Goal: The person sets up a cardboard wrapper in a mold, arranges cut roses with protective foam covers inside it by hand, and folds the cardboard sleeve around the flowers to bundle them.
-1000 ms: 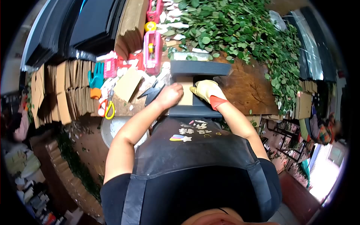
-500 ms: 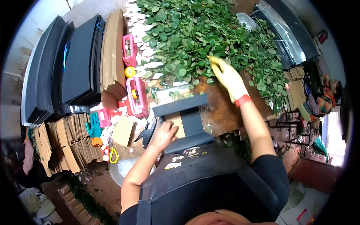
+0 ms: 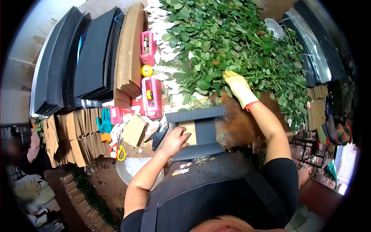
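Note:
My bare left hand [image 3: 175, 142] is at the left side of an open black box [image 3: 206, 130], its bent fingers over the left edge and onto the brown cardboard [image 3: 188, 129] inside. Beyond the box, my right hand [image 3: 239, 88], in a pale yellow glove with a red cuff, is closed on leafy stems [image 3: 205, 79] at the near edge of the green pile. Its fingertips are partly among the leaves. Black scissors or clippers [image 3: 157, 137] lie just left of my left hand.
Pink tape dispensers [image 3: 152, 98] stand left of the leaves. Farther left are black sheets [image 3: 94, 58], folded cardboard [image 3: 73, 135], a teal glove [image 3: 104, 123] and yellow-handled scissors [image 3: 121, 152]. A metal basin [image 3: 125, 170] sits below the table edge. Another person's arm [image 3: 34, 147] shows far left.
My right hand has left the box, reached the leaves and closed on stems, which now lie nearer the box. My left hand stays at the box. The view has shifted.

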Action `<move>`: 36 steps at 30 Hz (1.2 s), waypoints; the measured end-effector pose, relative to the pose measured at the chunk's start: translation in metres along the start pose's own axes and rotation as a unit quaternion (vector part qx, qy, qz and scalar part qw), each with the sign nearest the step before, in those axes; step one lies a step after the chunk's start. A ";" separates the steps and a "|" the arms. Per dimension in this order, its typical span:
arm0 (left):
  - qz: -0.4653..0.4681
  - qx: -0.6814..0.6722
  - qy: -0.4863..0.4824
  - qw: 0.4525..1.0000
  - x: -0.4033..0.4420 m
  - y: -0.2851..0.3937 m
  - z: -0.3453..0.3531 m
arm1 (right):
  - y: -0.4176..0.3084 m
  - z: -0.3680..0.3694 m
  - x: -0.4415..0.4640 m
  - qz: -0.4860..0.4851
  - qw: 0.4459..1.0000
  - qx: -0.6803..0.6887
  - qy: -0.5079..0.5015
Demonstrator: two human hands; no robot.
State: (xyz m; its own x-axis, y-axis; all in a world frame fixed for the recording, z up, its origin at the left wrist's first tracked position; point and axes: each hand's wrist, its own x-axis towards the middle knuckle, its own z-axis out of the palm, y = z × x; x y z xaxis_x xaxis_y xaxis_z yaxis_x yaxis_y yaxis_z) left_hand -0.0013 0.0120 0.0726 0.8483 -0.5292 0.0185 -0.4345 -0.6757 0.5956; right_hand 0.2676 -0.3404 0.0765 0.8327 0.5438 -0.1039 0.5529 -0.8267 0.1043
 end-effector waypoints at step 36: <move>-0.067 -0.106 -0.022 0.992 -0.006 -0.004 0.008 | -0.011 -0.112 0.023 0.173 0.983 0.027 -0.060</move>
State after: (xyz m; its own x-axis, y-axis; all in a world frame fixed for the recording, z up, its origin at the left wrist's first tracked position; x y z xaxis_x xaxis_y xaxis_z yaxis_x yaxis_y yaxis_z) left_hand -0.0067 0.0139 0.0635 0.8781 -0.4668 -0.1045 -0.2413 -0.6208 0.7459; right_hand 0.2841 -0.3028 0.1838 0.9592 0.2108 -0.1886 0.2325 -0.9674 0.1008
